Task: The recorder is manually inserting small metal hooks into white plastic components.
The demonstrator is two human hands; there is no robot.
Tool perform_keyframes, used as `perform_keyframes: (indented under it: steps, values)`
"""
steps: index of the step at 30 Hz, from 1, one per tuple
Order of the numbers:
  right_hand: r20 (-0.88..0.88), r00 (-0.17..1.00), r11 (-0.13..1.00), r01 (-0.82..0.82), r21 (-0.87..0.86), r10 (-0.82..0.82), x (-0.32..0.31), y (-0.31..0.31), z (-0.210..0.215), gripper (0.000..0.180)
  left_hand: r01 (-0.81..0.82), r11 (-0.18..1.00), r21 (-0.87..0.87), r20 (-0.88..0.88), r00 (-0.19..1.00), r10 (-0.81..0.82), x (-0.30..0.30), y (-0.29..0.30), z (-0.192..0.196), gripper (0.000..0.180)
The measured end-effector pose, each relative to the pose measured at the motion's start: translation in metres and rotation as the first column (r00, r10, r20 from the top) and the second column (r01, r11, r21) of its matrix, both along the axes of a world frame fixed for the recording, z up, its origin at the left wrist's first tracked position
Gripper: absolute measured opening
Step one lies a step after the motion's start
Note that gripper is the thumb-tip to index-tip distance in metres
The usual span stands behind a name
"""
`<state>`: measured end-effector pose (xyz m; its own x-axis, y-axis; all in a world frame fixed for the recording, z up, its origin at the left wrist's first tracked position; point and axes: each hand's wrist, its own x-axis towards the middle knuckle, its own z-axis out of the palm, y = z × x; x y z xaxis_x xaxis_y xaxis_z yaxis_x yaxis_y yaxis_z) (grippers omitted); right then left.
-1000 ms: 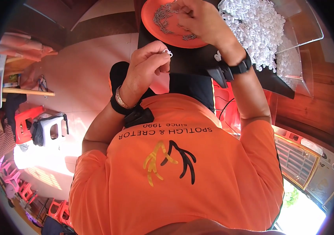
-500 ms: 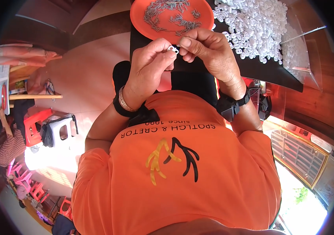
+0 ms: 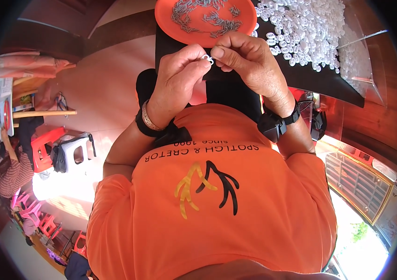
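Observation:
My left hand (image 3: 179, 79) is closed, pinching a small white plastic piece with round openings (image 3: 209, 59) between thumb and forefinger. Close by on its right, my right hand (image 3: 252, 63) is closed in a fingertip pinch at the edge of that piece. Whatever the right fingertips hold is too small and covered to make out. Just beyond both hands sits an orange-red plate (image 3: 163, 23) with many thin grey metal pins (image 3: 221, 21) scattered on it. Right of the plate spreads a heap of similar white plastic pieces (image 3: 301, 30).
The dark tabletop (image 3: 343, 88) carries the plate and the heap, with a clear plastic sheet or tray (image 3: 371, 70) at its right end. To the left stand a white stool (image 3: 78, 151) and a red stool (image 3: 44, 149), near another person (image 3: 14, 175) in a striped top.
My right fingertips have come closer to the white piece, narrowing the gap between the hands. My left hand keeps its pinch. The whole view has shifted slightly.

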<state>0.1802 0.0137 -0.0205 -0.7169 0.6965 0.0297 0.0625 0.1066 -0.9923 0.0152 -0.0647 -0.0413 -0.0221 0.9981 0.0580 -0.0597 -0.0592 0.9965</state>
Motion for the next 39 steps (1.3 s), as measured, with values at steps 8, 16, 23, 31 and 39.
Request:
perform_keyframes:
  steps: [8, 16, 23, 31, 39]
  values:
    - [0.039, 0.999, 0.999, 0.031, 0.029, -0.032, -0.001, -0.001, 0.002, 0.016, 0.007, 0.999, -0.032, 0.018, 1.000, -0.007, 0.000, -0.001, 0.000, 0.016]
    - [0.142, 0.986, 0.980, 0.057, 0.192, -0.086, -0.001, -0.004, 0.001, 0.015, 0.035, 0.999, -0.039, -0.033, 0.999, -0.036, 0.000, 0.000, -0.001, 0.016]
    - [0.028, 0.969, 0.867, 0.207, 0.454, -0.246, -0.009, -0.017, -0.007, 0.009, 0.026, 0.999, -0.044, -0.067, 0.997, -0.029, 0.003, -0.003, -0.001, 0.021]
    - [0.036, 0.970, 0.883, 0.202, 0.424, -0.239, -0.007, -0.013, -0.004, 0.013, 0.039, 0.999, -0.005, -0.077, 0.996, -0.040, 0.003, 0.000, 0.000, 0.017]
    - [0.110, 0.992, 0.984, 0.039, 0.174, -0.059, 0.000, -0.001, -0.002, 0.019, 0.044, 0.997, -0.064, -0.016, 0.999, -0.045, 0.001, 0.001, 0.006, 0.015]
